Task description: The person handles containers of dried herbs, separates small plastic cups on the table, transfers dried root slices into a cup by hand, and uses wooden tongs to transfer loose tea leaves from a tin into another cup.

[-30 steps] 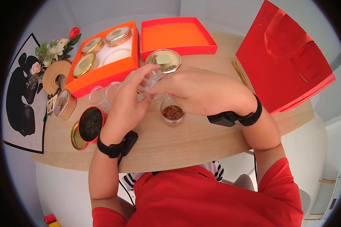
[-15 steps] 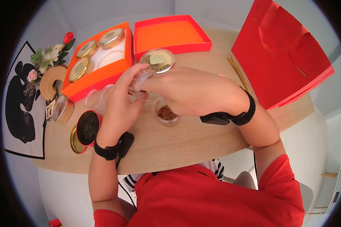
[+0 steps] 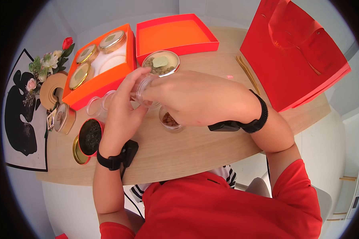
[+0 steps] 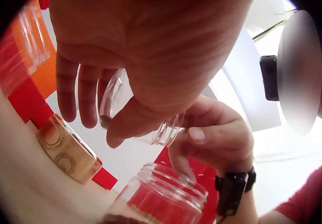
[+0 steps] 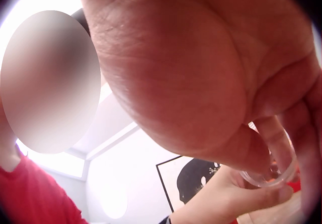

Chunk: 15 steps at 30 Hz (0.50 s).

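Note:
In front of the chest, my left hand grips a clear plastic jar lying tilted on its side. At its mouth is my right hand, with fingers reaching inside the rim in the right wrist view; I cannot tell whether they pinch anything. A small dark bit shows near the jar's bottom in the left wrist view. Below the right hand stands an open clear jar of brown pieces, partly covered by that hand. Just beyond both hands is a lidded jar of green pellets.
At left stand a red tin of dark leaves, its gold lid, empty clear jars and a lidded container. An orange box holds gold-lidded jars. Behind are a box lid, wooden sticks and a red bag.
The head view has turned slightly, so the table's things sit farther left. Both hands stay together at the tilted jar; the right hand covers more of the jar of brown pieces.

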Each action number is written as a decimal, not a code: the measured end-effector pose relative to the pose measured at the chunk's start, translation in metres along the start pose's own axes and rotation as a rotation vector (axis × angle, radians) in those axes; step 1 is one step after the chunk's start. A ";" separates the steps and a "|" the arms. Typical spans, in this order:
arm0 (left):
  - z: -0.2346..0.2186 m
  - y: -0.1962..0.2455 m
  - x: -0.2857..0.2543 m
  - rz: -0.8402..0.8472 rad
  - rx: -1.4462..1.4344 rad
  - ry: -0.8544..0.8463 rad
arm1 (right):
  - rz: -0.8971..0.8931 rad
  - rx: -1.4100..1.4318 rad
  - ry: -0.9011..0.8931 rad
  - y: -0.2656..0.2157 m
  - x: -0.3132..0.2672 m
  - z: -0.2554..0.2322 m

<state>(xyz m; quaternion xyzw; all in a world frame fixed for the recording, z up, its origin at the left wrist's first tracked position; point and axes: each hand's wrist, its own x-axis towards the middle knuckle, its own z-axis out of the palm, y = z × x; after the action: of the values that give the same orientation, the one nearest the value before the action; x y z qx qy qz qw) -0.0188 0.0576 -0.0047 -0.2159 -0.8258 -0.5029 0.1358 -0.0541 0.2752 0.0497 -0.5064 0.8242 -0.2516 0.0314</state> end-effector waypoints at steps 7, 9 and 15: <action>-0.002 -0.001 0.000 -0.071 0.016 -0.044 | 0.003 0.017 0.005 0.002 0.000 0.001; -0.001 -0.001 0.001 -0.076 -0.002 -0.050 | 0.025 0.015 0.005 -0.002 0.001 -0.002; 0.001 -0.003 -0.001 -0.033 0.055 0.012 | 0.027 -0.051 -0.082 0.000 0.000 -0.001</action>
<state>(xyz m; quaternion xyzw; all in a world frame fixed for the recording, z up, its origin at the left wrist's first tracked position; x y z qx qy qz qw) -0.0200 0.0573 -0.0083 -0.1953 -0.8420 -0.4835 0.1382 -0.0544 0.2759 0.0500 -0.5056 0.8352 -0.2090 0.0558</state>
